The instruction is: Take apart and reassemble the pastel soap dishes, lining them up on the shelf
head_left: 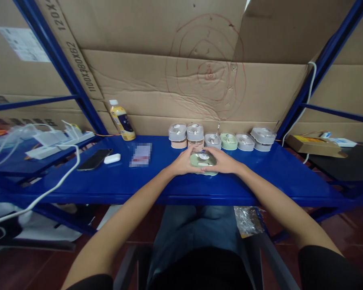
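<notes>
Between my two hands is a small green lidded box (203, 159) with a clear top and a round label, held just over the blue shelf's middle. My left hand (183, 162) grips its left side, fingers curled round the edge. My right hand (225, 161) wraps the right side, with the thumbs near its front. A pale green edge (211, 173) shows beneath the box; I cannot tell if it is a separate part. Right behind are stacked boxes with grey lids and pink bases (195, 132), a grey box (212, 141) and another green box (229, 141).
A yellow bottle (122, 121) stands at the back left. A phone (95, 160), a white earbud case (112, 158) and a blurred packet (140, 155) lie on the blue shelf (145, 183). Further grey boxes (263, 139) line the back right. Cardboard (139, 80) walls the rear.
</notes>
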